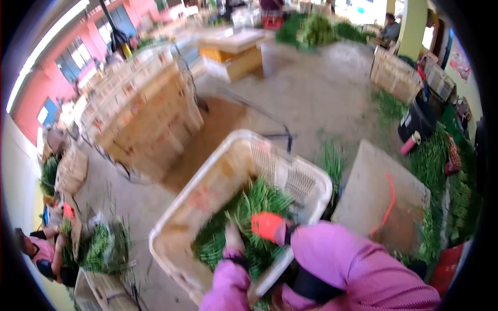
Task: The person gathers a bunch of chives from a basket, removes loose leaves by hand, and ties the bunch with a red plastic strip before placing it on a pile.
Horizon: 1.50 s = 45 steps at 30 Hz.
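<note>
A large off-white plastic crate stands in front of me with long thin green stalks inside it. My right hand, in an orange glove, is in the crate with its fingers curled against a bunch of these stalks. Beside it, my left hand reaches down into the same greens. Its fingers are blurred and partly covered by stalks, so their closure does not show. Pink sleeves with dark cuffs cover both my arms.
Stacked crates stand to the left. At lower left a person sits by bundled greens. A flat board lies to the right, near a black bucket and a pink bottle. More greens are heaped at the back.
</note>
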Each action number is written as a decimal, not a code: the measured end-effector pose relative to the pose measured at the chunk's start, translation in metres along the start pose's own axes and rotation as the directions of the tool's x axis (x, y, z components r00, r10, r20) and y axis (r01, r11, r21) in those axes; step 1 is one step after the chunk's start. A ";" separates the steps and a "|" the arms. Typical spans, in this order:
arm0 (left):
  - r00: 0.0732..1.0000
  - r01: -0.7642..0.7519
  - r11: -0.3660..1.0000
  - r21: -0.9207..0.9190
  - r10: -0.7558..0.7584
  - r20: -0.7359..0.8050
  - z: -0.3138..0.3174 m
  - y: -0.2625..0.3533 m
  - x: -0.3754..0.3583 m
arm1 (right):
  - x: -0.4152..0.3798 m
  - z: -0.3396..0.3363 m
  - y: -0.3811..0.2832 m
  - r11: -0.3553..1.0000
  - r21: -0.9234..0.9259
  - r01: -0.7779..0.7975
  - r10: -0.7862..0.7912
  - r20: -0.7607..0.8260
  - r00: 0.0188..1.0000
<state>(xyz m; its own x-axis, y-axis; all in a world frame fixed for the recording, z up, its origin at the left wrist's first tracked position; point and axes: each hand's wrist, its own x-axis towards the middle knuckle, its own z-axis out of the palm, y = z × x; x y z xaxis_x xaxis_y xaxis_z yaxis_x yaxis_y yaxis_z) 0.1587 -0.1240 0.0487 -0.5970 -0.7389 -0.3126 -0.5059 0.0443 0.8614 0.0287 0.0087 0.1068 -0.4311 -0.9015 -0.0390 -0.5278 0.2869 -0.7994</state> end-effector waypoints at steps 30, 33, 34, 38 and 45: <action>0.668 0.552 0.764 -0.333 -0.167 0.725 0.053 0.005 0.074 | -0.001 0.005 -0.004 0.988 -0.057 -0.145 0.148 0.060 0.987; 0.760 0.584 0.673 -0.454 -0.256 0.598 0.046 0.050 0.024 | 0.005 0.016 0.015 0.993 0.000 -0.121 0.120 -0.073 0.990; 0.779 0.578 0.679 -0.452 -0.296 0.552 0.049 0.052 0.021 | 0.004 0.012 0.012 0.983 -0.024 -0.184 0.183 -0.063 0.981; 0.816 0.483 0.675 -0.558 -0.115 0.566 0.066 0.016 0.030 | 0.003 -0.012 0.000 0.923 -0.099 -0.372 0.372 -0.016 0.928; 0.772 0.600 0.544 -0.587 -0.201 0.603 0.077 0.013 0.014 | 0.009 -0.028 0.000 0.967 -0.100 -0.232 0.253 0.383 0.889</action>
<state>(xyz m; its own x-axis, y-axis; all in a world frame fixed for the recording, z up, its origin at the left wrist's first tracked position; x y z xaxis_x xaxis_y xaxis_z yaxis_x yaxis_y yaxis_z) 0.0959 -0.0814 0.0243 -0.7345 -0.1738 -0.6560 -0.2681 -0.8137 0.5158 0.0045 0.0095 0.1230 -0.2364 -0.8524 -0.4663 -0.4838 0.5195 -0.7043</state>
